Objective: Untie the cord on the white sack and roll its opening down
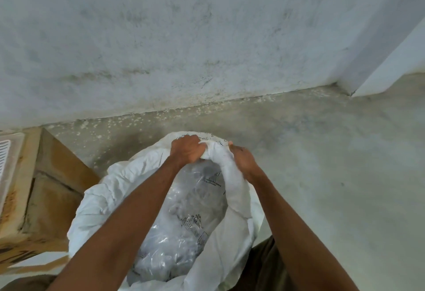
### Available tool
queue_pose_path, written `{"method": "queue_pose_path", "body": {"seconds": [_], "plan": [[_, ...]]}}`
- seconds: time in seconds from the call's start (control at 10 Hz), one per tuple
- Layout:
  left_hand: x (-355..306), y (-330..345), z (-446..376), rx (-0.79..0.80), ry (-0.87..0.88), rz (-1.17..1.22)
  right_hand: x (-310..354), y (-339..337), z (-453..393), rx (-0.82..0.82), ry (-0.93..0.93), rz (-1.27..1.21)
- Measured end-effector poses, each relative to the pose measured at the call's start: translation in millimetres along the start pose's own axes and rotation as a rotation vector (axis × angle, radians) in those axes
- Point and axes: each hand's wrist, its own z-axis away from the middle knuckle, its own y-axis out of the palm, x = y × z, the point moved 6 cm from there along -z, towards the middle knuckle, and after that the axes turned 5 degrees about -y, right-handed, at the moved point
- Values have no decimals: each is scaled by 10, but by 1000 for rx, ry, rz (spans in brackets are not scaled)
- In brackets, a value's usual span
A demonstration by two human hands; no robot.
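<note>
From your head camera, the white sack [161, 198] stands open on the concrete floor [333, 164] near the foot of the wall [184, 37], just beside a cardboard box [53, 187] at its left, with clear plastic bags [184, 233] showing inside it. Your left hand [187, 151] has its fingers curled round the bunched, rolled rim at the sack's far edge. Your right hand [245, 160] grips the same rim just beside it.

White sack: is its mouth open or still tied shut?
Open. The white sack has a rolled rim gripped by both hands, exposing a clear plastic bag.
</note>
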Motion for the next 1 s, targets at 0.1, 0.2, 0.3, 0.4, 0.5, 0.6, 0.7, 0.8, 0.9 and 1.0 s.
{"method": "queue_pose_path", "body": {"seconds": [0.1,0.2,0.3,0.4,0.5,0.6,0.7,0.8,0.9,1.0], "plan": [[-70,-80,9,23,-162,-28,5,50,297,-221,-130,456],[-78,-14,-47,80,-215,12,-141,178,527,-263,-28,643],[-34,42,-50,221,-97,61,-219,164,462,-227,-34,568],[122,-24,53,263,-4,119,-297,19,280,-134,94,140],[299,-223,274,72,46,49,-480,-70,173,67,251,-84],[496,-274,549,-67,72,142,-667,-103,173,88,307,-273],[668,-274,906,-110,63,153,-574,-128,244,-21,222,-260],[823,-271,1282,-130,44,168,-346,-211,535,-256,64,51],[949,-297,1678,-164,41,212,-63,-266,1075,-552,-225,386],[1011,-233,2027,-230,51,207,53,68,1515,-518,-647,497]]}}
